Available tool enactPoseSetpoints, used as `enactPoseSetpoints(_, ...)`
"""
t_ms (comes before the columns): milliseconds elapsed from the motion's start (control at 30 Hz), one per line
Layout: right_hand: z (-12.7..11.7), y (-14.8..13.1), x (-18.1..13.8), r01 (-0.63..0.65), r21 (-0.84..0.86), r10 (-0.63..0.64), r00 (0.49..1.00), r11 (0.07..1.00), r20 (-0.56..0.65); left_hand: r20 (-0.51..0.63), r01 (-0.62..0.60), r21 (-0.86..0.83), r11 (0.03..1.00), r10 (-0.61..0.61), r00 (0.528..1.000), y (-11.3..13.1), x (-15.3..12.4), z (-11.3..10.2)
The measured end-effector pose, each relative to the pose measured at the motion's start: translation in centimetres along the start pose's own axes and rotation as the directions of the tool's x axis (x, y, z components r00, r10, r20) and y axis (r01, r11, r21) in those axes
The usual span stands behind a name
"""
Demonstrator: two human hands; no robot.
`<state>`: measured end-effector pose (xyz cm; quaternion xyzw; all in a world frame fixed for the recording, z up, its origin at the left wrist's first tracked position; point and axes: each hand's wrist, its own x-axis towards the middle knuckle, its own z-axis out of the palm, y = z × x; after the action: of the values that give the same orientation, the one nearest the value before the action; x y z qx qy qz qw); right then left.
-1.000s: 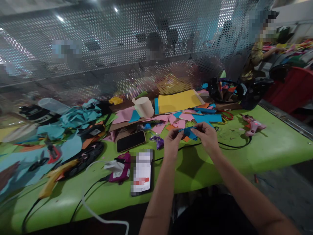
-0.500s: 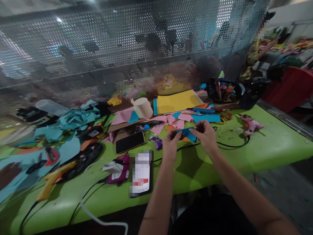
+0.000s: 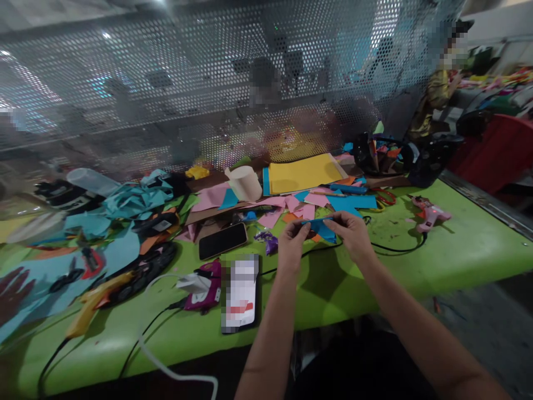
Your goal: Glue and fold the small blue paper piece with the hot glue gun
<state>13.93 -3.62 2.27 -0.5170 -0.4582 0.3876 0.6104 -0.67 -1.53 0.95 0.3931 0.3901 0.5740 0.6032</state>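
Your left hand [image 3: 292, 243] and right hand [image 3: 352, 233] are both closed in a fingertip pinch on a blue paper piece [image 3: 321, 226], one at each end. The piece is held just above the desk [image 3: 458, 250], near the middle, in front of the scraps along the far edge. A black cable [image 3: 395, 248] runs under your hands to the pink glue gun [image 3: 428, 214] towards the right edge, and a phone [image 3: 222, 240] lies to the left. Judged step: you are creasing or shaping the piece between your fingers. A further fold would call for an even pinch at both ends and clearance from the cable.
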Motion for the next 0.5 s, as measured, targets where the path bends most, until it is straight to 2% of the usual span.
enactPoseSetpoints(300,-0.16,-0.18,-0.19,0.006,-0.025,-0.006,1.0,1.0,-0.009,0.015,-0.006,0.023,1.0,0.006,1.0,0.06,0.05,0.06)
enactPoseSetpoints(500,-0.47,0.04,-0.11,0.003,-0.067,-0.002,1.0,0.998,0.012,0.044,-0.093,0.154,0.984,0.087,0.995,0.05,0.23,-0.23)
